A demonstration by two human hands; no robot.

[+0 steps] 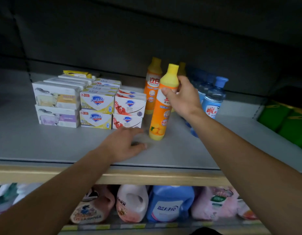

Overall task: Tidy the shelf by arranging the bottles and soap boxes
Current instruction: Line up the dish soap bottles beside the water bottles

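On the grey shelf [45,143], the right hand [182,97] grips a tilted yellow-capped orange dish-soap bottle [161,114]; the left hand [124,143] rests open, fingers spread.

bare shelf front [45,146], soap boxes [96,106] left, bottles [213,99] right

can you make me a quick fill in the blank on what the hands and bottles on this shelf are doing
1. The right hand grips the front yellow bottle near its ____.
2. The left hand rests open on the ____ shelf.
3. The soap boxes stand stacked ____ high at the front.
4. The bottles right of the yellow ones have ____ caps.

Missing words: neck; grey; two; blue
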